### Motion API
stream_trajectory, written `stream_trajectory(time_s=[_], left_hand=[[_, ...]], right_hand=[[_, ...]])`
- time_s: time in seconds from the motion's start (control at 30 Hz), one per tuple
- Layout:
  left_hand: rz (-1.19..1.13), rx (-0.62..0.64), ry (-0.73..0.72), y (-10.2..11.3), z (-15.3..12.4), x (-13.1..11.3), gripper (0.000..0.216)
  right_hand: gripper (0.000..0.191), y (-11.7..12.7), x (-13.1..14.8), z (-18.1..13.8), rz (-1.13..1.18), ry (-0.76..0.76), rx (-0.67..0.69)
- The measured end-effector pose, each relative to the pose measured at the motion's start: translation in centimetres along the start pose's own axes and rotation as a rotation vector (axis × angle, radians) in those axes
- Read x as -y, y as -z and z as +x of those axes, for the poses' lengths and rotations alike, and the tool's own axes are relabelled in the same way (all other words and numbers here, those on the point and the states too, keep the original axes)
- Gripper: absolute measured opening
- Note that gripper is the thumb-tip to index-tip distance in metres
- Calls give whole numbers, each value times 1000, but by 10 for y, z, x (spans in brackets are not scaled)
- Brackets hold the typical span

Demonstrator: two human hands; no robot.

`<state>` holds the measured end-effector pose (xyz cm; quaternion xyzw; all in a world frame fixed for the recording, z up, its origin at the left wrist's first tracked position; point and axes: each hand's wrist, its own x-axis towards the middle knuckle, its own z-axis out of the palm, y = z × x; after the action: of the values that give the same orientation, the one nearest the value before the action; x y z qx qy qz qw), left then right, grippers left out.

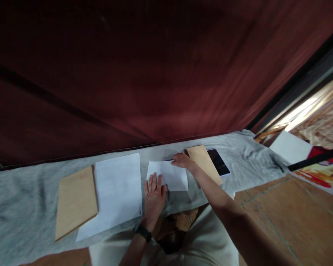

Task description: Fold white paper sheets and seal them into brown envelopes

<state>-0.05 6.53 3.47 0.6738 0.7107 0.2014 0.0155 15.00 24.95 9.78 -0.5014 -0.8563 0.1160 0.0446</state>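
Note:
A folded white sheet of paper [170, 174] lies on the grey cloth [24, 192] in front of me. My left hand [153, 193] lies flat on its near left corner, fingers stretched out together, with a black watch on the wrist. My right hand [182, 160] presses on the sheet's far right corner, fingers curled down onto the paper. A brown envelope [204, 160] lies just right of the sheet, touching my right wrist. A larger white sheet [117, 191] lies to the left, overlapping another brown envelope [75, 199].
A dark phone or tablet [218, 162] lies behind the right envelope. A dark red curtain [144, 74] hangs behind the cloth-covered surface. To the right are brown floor tiles [288, 210], a white sheet [290, 147] and colourful fabric [322, 173].

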Motion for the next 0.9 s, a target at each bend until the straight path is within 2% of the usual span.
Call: stream_trajectory(time_s=[0.13, 0.23, 0.33, 0.4, 0.5, 0.57, 0.67, 0.73, 0.8, 0.9], left_hand=[[-110, -52, 22, 2, -3, 6, 46], [-286, -124, 98, 9, -11, 6, 46], [-459, -150, 215, 16, -25, 1, 50], [-578, -134, 324, 18, -33, -4, 54], [-837, -62, 479, 12, -40, -9, 58], [-987, -15, 525, 7, -39, -9, 64], [-1056, 13, 559, 1, -33, -4, 74], [-1061, 14, 593, 1, -27, 0, 73], [-1078, 27, 626, 3, -23, 3, 65], [-1158, 89, 688, 13, -22, 3, 60]], right_hand=[[15, 18, -11, -22, 202, 84, 135], [29, 14, -16, -51, 412, 54, 117], [41, -13, -11, -82, 1022, -233, -124], [49, -35, -2, -100, 1191, -422, -268], [57, -60, 11, -116, 1171, -482, -302], [57, -67, 17, -120, 1111, -481, -306], [45, -68, 21, -123, 1007, -476, -321], [32, -66, 22, -127, 890, -460, -331], [32, -64, 23, -135, 649, -380, -350], [42, -61, 25, -153, 307, -84, -340]])
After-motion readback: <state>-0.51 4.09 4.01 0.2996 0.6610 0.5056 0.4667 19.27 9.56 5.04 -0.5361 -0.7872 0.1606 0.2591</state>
